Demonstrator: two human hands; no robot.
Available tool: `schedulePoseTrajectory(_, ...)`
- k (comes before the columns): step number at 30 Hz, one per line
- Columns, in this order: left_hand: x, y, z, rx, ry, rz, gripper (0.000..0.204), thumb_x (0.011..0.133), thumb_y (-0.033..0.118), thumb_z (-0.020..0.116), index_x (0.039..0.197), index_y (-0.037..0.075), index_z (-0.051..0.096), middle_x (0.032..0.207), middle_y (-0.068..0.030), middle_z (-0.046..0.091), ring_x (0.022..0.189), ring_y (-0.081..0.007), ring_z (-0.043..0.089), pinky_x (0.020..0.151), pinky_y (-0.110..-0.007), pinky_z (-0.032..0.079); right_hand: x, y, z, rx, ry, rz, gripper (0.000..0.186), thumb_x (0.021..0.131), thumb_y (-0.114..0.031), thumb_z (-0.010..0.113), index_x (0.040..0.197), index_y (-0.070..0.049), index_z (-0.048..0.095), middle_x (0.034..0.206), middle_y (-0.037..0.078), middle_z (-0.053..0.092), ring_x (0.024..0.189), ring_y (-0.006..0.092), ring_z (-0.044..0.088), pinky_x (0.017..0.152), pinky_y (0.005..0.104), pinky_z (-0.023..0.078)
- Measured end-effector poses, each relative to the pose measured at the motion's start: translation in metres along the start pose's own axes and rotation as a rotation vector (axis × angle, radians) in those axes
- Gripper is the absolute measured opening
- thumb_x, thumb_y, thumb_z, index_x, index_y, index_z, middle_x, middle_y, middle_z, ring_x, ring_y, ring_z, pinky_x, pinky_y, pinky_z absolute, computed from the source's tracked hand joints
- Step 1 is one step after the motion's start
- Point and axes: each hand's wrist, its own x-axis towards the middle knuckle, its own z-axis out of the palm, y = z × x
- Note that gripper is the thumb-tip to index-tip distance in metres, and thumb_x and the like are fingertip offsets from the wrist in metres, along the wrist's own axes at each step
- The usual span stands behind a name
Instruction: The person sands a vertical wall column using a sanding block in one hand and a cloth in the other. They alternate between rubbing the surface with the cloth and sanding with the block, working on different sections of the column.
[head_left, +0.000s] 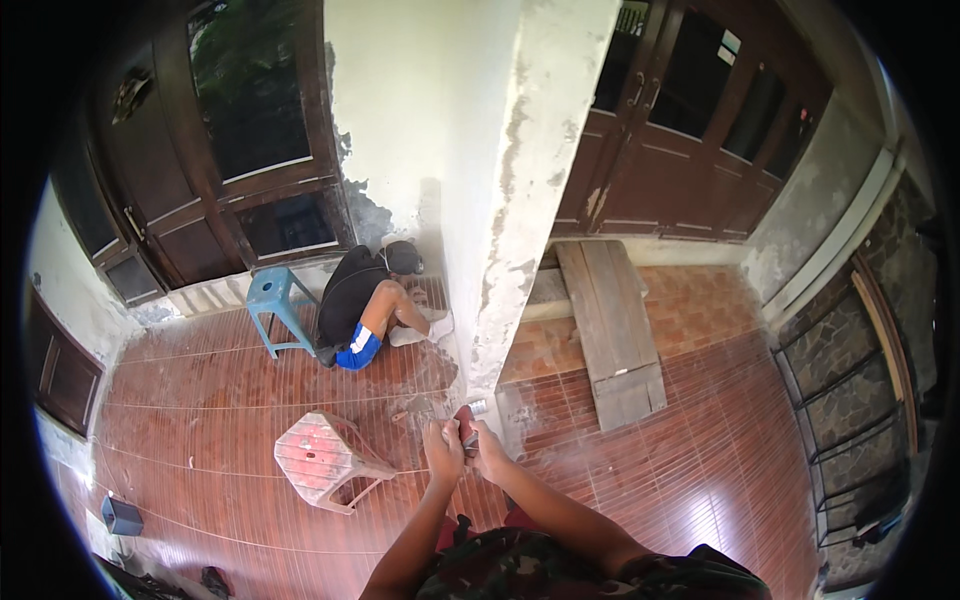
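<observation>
My left hand (444, 449) and my right hand (488, 452) meet in front of me, near the foot of the wall's end. Between them is a small reddish-brown flat piece (465, 424), perhaps sandpaper; its exact kind is too small to tell. The fingers of both hands are closed on it, the right one at its right side and the left one at its lower left. Just beyond, the peeling white wall end (500, 260) rises from the floor. A small flat tool like a scraper (420, 406) lies on the dusty floor beyond my left hand.
A worn red-and-white stool (318, 455) stands left of my hands. Farther back, a person (350, 300) crouches by the wall beside a blue stool (275, 287). Right of the wall lies a wooden plank bench (610, 335). A dark bucket (121, 515) sits far left.
</observation>
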Motion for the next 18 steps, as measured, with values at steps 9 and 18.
schedulePoseTrajectory(9, 0.092, 0.046, 0.08, -0.764, 0.168, -0.713, 0.029, 0.1, 0.023, 0.052, 0.074, 0.011, 0.06, 0.061, -0.0027, 0.055, 0.048, -0.0167, 0.055, 0.045, -0.032, 0.044, 0.006, -0.062, -0.088, 0.254, 0.001, 0.095, 0.042, 0.093, -0.033, 0.062, 0.121, -0.005, 0.048, 0.119, 0.02, 0.06, 0.111, 0.0378, 0.063, 0.096, 0.0549, 0.055)
schedulePoseTrajectory(18, 0.075, 0.094, 0.155, -0.251, -0.056, -0.362, 0.013, 0.098, 0.017, 0.059, 0.096, 0.004, 0.063, 0.083, -0.007, 0.066, 0.066, -0.0126, 0.061, 0.055, -0.028, 0.049, -0.012, -0.143, -0.105, 0.166, -0.124, -0.165, 0.047, 0.1, -0.035, 0.058, 0.139, -0.01, 0.053, 0.116, 0.008, 0.061, 0.112, 0.022, 0.062, 0.088, 0.0383, 0.054)
